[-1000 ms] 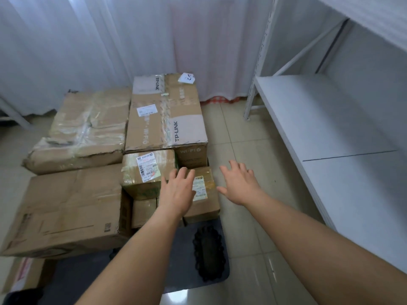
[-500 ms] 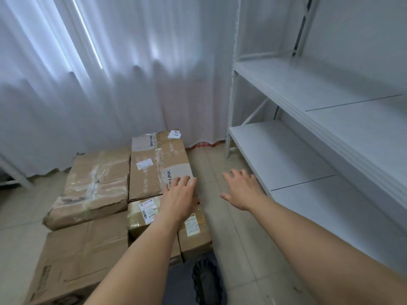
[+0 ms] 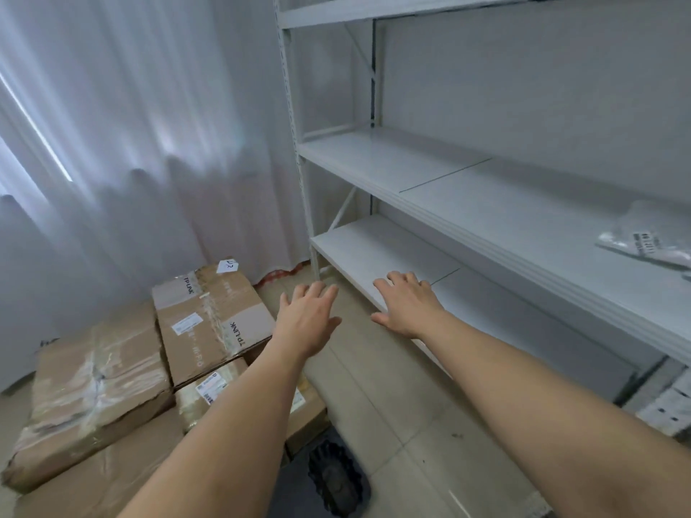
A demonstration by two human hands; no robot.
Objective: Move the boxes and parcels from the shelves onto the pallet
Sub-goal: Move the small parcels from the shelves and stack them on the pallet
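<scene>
Both empty, left hand [image 3: 306,319] and right hand [image 3: 407,308] with fingers spread wide, so next reach for the white parcel [image 3: 647,241] on the middle shelf [image 3: 486,214], then carry it over beside the TP-LINK box [image 3: 213,315].

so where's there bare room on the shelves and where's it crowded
Free: the middle shelf from its left post to the white parcel, and the lower shelf beyond the right hand. Crowded: the boxes packed edge to edge left of the left hand.
</scene>
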